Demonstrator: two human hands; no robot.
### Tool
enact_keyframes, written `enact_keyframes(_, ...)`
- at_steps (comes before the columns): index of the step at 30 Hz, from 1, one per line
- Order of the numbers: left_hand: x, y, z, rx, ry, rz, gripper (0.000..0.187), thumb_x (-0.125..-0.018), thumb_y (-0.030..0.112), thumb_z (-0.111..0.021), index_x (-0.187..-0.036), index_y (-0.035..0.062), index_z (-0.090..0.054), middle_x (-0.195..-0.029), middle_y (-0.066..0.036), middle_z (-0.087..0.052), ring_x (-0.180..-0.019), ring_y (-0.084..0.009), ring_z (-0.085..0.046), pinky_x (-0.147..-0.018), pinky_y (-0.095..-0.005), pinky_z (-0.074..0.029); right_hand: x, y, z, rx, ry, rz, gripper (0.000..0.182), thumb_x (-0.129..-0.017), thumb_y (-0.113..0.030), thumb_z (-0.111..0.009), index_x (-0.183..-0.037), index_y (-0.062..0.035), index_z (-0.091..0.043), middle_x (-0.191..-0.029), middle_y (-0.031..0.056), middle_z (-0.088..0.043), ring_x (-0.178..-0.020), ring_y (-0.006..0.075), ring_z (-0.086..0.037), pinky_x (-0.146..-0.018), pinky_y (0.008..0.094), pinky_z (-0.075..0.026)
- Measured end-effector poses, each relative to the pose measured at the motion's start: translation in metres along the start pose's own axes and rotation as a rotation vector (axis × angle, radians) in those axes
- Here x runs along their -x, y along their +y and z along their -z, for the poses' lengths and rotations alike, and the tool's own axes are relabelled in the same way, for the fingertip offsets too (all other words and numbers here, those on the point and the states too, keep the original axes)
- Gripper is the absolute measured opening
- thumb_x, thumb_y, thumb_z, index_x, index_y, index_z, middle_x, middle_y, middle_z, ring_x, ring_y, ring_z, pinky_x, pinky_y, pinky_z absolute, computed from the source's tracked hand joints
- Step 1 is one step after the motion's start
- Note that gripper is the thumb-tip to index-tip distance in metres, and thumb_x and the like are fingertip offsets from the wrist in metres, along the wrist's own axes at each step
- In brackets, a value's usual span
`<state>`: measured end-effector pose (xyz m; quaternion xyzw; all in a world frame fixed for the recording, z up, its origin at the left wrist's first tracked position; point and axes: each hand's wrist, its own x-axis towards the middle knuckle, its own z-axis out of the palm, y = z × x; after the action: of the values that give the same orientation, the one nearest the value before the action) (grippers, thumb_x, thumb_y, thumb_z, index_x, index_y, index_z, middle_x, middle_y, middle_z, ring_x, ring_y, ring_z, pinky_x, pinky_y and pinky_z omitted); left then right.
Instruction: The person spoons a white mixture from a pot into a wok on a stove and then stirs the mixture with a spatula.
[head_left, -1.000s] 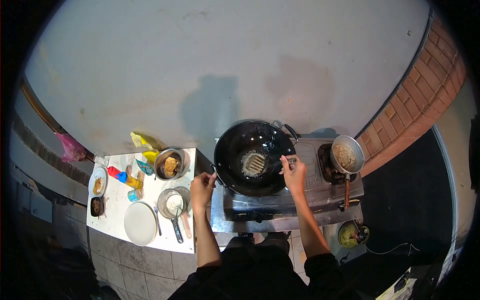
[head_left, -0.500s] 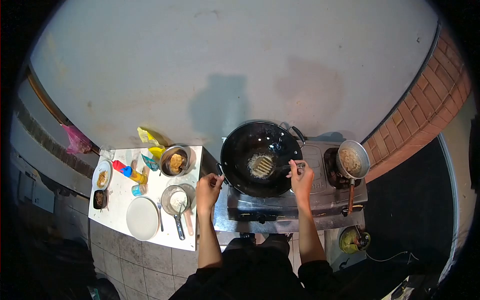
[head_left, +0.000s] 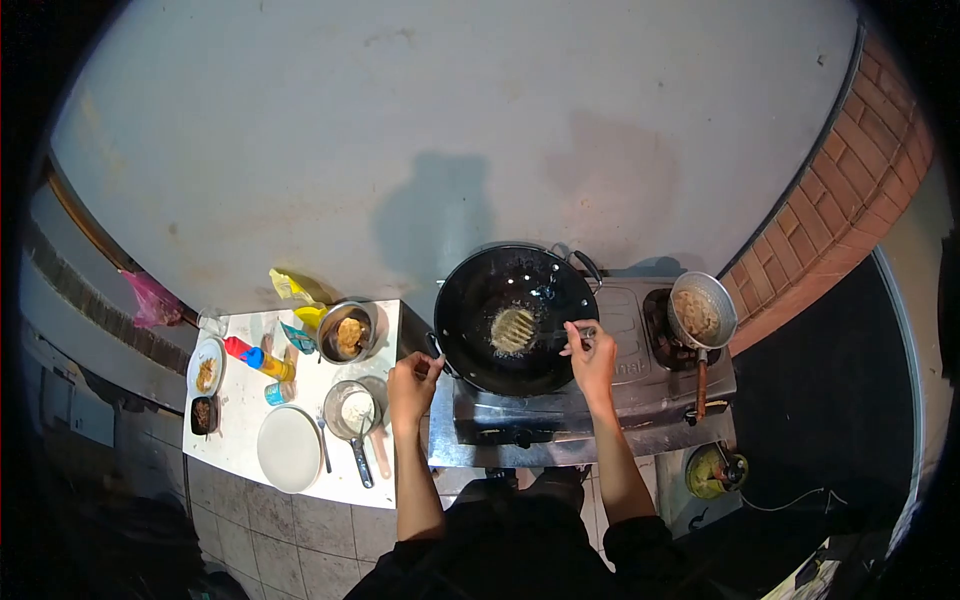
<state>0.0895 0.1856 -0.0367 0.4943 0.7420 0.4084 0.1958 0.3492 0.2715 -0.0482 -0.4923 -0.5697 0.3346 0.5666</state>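
Observation:
A large black wok [head_left: 480, 345] sits on the stove, with a frying piece of food [head_left: 513, 330] bubbling in oil at its middle. My right hand [head_left: 592, 355], at the wok's right side, is closed round the handle of a dark slotted spatula [head_left: 550, 339], whose slotted head lies over or against the food. At the wok's left handle [head_left: 435, 346] my left hand [head_left: 413, 384] is closed, its fingertips pinched near that handle.
On the white table [head_left: 235, 425] stand a plate [head_left: 290, 449], a pot of battered food [head_left: 348, 331], a saucepan of white powder [head_left: 352, 410] and sauce bottles [head_left: 268, 363]. A strainer pan [head_left: 703, 312] with food rests on the right burner.
The camera view has shifted slightly. My right hand and the spatula have moved a little to the left, still over the wok. My left hand stays by the left handle.

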Motion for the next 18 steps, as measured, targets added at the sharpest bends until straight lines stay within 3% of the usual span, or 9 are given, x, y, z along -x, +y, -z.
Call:
enact_keyframes(12,0.001,0.001,0.001,0.010,0.007,0.011,0.027,-0.081,0.024,-0.072,-0.075,-0.0007,-0.064,-0.059,-0.011,-0.061,-0.051,-0.0162,-0.057,-0.052,-0.0299,-0.044,-0.009,-0.025,0.024,-0.026,0.063,-0.002,0.019,-0.090,-0.012,-0.062,-0.086,0.0067,-0.060,-0.063,0.0059,-0.059,-0.051,0.0099,-0.058,-0.046,0.0250,-0.049)
enact_keyframes(18,0.000,0.003,0.002,-0.019,0.022,0.015,0.029,-0.081,0.026,-0.072,-0.075,-0.0009,-0.064,-0.059,-0.011,-0.061,-0.050,-0.0161,-0.057,-0.052,-0.0298,-0.044,0.001,-0.027,0.009,-0.039,0.110,-0.108,0.021,-0.093,-0.013,-0.057,-0.087,0.0068,-0.059,-0.062,0.0063,-0.058,-0.049,0.0108,-0.058,-0.043,0.0250,-0.049)
